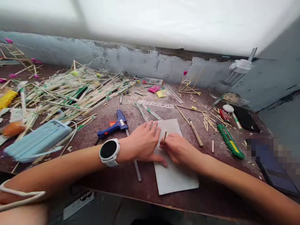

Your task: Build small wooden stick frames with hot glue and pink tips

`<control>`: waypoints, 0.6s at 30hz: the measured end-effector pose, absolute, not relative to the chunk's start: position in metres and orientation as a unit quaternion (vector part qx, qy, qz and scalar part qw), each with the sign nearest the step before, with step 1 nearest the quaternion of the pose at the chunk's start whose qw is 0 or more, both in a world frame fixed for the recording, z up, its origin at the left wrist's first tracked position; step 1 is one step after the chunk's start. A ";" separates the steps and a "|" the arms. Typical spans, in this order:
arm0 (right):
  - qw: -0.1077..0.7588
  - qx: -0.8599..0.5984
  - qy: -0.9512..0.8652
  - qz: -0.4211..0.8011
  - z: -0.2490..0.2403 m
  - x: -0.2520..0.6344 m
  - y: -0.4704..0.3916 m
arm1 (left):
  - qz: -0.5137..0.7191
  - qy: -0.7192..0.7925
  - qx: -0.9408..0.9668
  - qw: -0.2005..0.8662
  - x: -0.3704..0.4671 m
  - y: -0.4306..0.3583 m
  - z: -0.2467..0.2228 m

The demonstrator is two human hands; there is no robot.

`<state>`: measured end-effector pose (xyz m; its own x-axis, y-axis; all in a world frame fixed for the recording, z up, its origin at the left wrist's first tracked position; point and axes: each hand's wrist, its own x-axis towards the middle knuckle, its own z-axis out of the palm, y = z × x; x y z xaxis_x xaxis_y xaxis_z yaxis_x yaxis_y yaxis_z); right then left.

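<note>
A grey-white sheet of paper or card (177, 178) lies at the table's front edge, its lower end toward me. My left hand (144, 141) rests flat across its left side, fingers stretched and thumb apart. Over the middle of the sheet, my right hand (179, 147) is closed round a thin wooden stick (165, 137), whose upper end pokes up between the fingers. The stick's lower end is hidden by the hand. Left of my left hand lies a blue glue gun (114, 124), with a clear glue stick (137, 171) running below my wrist.
Wooden sticks (103, 93) are heaped at the left behind a light-blue case (38, 140). A clear ruler (156, 103) lies behind the sheet. To the right are short stick pieces (206, 122), a green utility knife (230, 141) and a dark phone (276, 168).
</note>
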<state>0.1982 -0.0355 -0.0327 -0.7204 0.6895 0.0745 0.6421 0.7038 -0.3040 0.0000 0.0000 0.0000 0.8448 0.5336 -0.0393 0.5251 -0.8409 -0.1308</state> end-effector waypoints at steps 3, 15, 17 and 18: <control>0.093 -0.402 -0.905 0.104 -0.019 0.209 -0.023 | 0.028 -0.278 -0.959 0.054 -0.003 -0.001 0.001; 0.107 -0.518 -0.846 0.066 -0.014 0.223 -0.010 | -0.139 -0.207 -0.968 -0.005 0.003 -0.011 0.016; 0.109 -0.520 -0.844 0.075 -0.014 0.223 -0.010 | -0.230 -0.177 -0.942 -0.170 0.004 -0.012 0.026; 0.109 -0.522 -0.842 0.077 -0.014 0.223 -0.010 | -0.268 -0.178 -0.905 -0.277 0.004 -0.013 0.030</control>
